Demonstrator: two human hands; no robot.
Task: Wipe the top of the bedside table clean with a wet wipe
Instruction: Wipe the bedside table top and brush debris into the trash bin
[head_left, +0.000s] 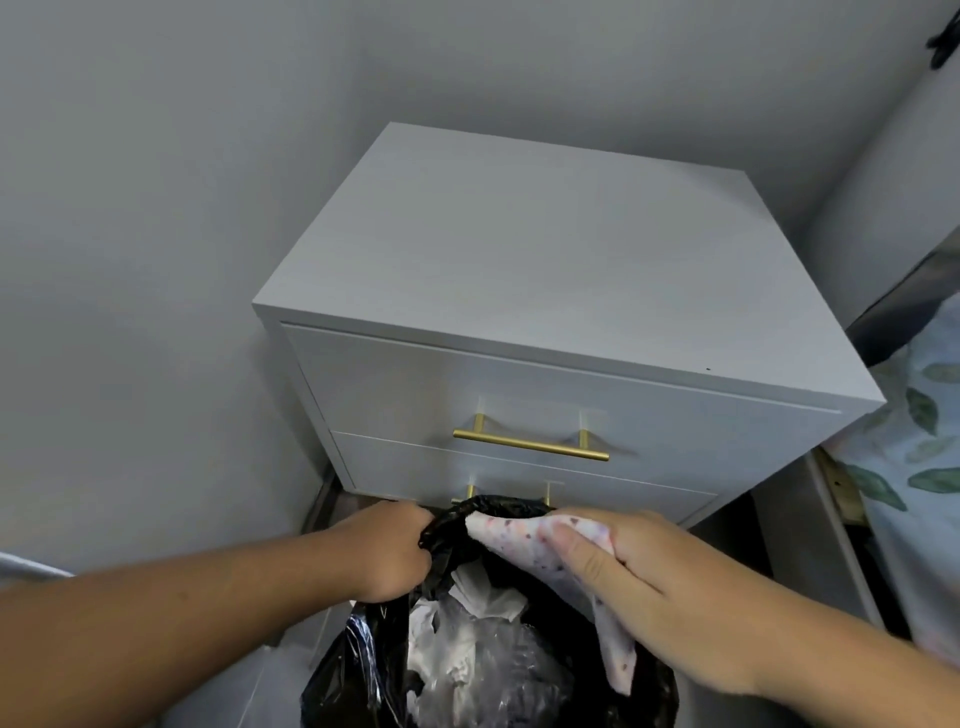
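Note:
The white bedside table (545, 260) stands in the corner, its bare top showing one tiny dark speck near the front right edge. It has two drawers with gold bar handles (530, 444). In front of it hangs a black rubbish bag (363, 670) holding crumpled white tissue and clear plastic. My left hand (384, 551) grips the bag's rim on the left. My right hand (634, 582) holds a stained, speckled wet wipe (524, 540) over the bag's open mouth.
Grey walls close in behind and to the left of the table. A bed with leaf-patterned bedding (919, 467) lies at the right, with a narrow gap between it and the table. Grey floor shows below.

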